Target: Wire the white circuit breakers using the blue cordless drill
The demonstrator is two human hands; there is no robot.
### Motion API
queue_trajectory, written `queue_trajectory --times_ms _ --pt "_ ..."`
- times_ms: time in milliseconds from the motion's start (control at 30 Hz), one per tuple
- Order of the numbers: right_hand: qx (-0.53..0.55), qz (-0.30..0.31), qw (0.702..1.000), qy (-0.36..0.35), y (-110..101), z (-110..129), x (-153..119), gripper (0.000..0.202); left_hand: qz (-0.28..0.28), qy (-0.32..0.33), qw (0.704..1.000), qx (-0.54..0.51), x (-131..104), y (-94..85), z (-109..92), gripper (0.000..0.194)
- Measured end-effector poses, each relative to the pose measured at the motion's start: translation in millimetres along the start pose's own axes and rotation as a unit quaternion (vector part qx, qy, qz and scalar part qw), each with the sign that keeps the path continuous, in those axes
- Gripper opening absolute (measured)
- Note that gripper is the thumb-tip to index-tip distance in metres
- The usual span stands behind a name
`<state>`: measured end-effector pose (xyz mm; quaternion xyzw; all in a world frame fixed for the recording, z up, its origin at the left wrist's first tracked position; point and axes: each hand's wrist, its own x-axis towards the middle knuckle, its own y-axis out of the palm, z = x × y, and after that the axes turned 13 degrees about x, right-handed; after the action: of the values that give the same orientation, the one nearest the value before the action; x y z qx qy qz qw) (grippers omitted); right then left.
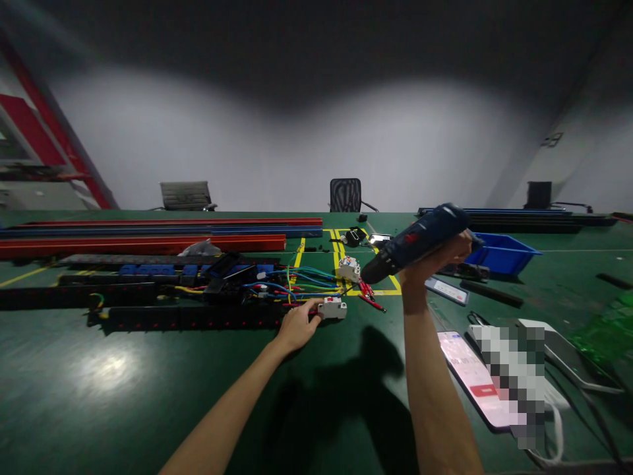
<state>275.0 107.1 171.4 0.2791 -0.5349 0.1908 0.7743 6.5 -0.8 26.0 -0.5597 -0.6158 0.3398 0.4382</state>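
My right hand (438,258) is wrapped round the handle of a dark blue cordless drill (420,239). The drill tilts down to the left, its bit pointing towards a white circuit breaker (333,307); I cannot tell whether the tip touches it. My left hand (301,325) grips the left end of that breaker on the green table. Just behind stands another white breaker (349,268), with red wires (366,293) beside it. Blue, green and yellow wires (311,277) run left from the breakers to long black power strips (198,317).
Red and blue metal profiles (143,244) lie at the back left, black profiles (519,220) at the back right. A blue bin (504,254) stands right of the drill. Nearer on the right are a lit phone (477,379) and a white cable (558,435). Chairs (345,194) stand behind the table.
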Motion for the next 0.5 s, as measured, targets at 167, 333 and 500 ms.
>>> queue_trajectory --times_ms 167,333,500 --pt "0.023 -0.003 0.998 -0.058 1 53 8 0.028 0.003 0.002 1.000 0.006 0 0.3 0 0.045" --pt "0.024 0.054 0.994 -0.093 12 67 -10 0.026 0.007 0.012 1.000 0.004 -1 -0.3 3 0.044" --pt "0.014 0.100 0.990 -0.101 20 66 -24 0.026 0.016 0.023 1.000 -0.003 -1 -1.9 5 0.043"
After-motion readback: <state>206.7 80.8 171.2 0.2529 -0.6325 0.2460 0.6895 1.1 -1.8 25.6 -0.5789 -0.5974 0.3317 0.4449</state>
